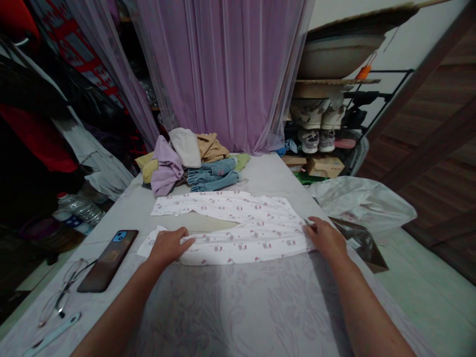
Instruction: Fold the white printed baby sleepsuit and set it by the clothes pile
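Note:
White trousers with a small pink print lie spread on the pale patterned bed sheet, legs pointing left. My left hand rests on the near leg, fingers curled over the cloth's edge. My right hand pinches the waist end at the right, fingers closed on the fabric.
A heap of clothes, with jeans, purple, beige and yellow pieces, lies at the far end. A phone, glasses and a pale pen-like object lie at the left. A water bottle, a plastic bag and a shoe rack stand beside the bed.

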Demonstrator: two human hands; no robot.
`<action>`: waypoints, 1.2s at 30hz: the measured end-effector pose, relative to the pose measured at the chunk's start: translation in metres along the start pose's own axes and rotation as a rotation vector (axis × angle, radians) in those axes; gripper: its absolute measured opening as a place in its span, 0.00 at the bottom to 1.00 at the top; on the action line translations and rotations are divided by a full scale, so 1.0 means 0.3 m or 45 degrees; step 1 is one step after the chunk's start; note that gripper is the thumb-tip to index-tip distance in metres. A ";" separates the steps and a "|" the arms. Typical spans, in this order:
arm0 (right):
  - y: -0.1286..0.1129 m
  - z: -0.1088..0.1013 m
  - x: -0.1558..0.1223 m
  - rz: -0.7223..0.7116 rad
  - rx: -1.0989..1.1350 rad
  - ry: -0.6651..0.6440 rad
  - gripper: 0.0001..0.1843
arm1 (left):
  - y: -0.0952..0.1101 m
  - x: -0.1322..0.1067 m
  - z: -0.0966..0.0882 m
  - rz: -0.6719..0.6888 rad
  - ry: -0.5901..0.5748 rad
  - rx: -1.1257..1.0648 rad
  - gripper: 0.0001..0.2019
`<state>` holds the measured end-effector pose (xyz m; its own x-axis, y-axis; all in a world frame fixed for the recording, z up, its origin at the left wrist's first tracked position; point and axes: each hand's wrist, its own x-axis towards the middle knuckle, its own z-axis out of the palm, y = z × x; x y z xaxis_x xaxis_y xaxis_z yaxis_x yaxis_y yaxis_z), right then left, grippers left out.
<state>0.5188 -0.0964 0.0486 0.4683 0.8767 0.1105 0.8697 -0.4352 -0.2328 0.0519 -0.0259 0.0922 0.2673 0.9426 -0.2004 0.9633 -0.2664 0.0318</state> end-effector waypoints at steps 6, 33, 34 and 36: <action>-0.095 -0.003 0.073 0.047 0.056 -0.047 0.25 | -0.029 0.033 -0.046 0.034 -0.160 0.030 0.19; -0.275 0.085 0.449 0.091 -0.030 -0.030 0.19 | 0.636 0.120 0.206 1.117 0.131 -0.474 0.19; -0.280 0.080 0.452 0.094 -0.038 -0.049 0.19 | 0.635 0.119 0.199 1.129 0.109 -0.475 0.19; -0.293 0.061 0.448 0.103 -0.052 -0.087 0.20 | 0.634 0.117 0.189 1.142 0.089 -0.497 0.19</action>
<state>0.5024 0.0633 0.0662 0.5267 0.8496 0.0261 0.8357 -0.5120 -0.1984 0.2430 -0.0548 0.0357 0.8927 0.4360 0.1140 0.3389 -0.8162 0.4679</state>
